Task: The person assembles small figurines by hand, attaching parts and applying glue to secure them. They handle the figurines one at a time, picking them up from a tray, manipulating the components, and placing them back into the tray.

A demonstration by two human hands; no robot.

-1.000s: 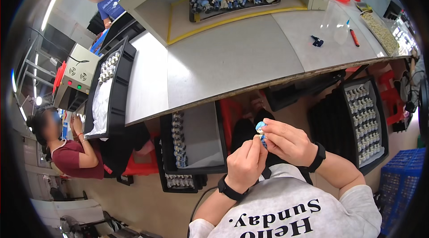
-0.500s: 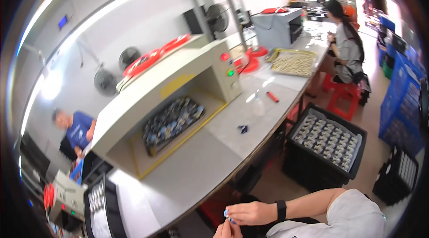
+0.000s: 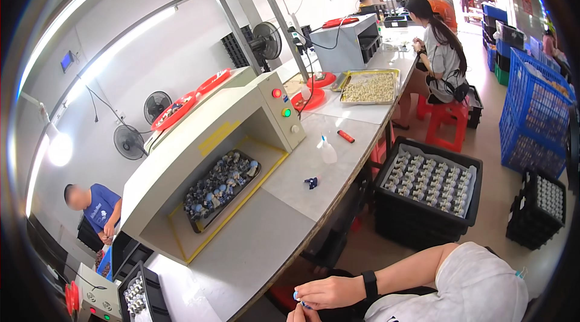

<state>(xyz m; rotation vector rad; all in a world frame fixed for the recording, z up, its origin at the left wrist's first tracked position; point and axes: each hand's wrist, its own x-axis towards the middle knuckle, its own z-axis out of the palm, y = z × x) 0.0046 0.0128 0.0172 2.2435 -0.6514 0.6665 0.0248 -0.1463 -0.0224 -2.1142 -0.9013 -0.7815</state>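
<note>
Close together at the lower edge, my two hands pinch small blue pieces. My right hand (image 3: 333,292), with a black band on its wrist, reaches in from the right. Its fingertips are closed at a small blue piece (image 3: 296,295), whose exact kind is too small to make out. Just below it is my left hand (image 3: 303,315), partly cut off by the frame edge, its fingers bent up against the same blue pieces. On the bench (image 3: 284,201) beyond the hands lies a small dark blue part (image 3: 311,183), apart from both.
A beige box-shaped machine (image 3: 211,141) holds a tray of blue and dark pieces (image 3: 220,192). Behind the dark part stand a white squeeze bottle (image 3: 327,151), a red tube (image 3: 345,136) and a tray of pale parts (image 3: 370,87). Stacked black crates (image 3: 426,225) stand right; two co-workers sit farther off.
My view has turned, so the bench and machine appear shifted left and the picture is sharper. Both hands stay together at the small blue pieces.
</note>
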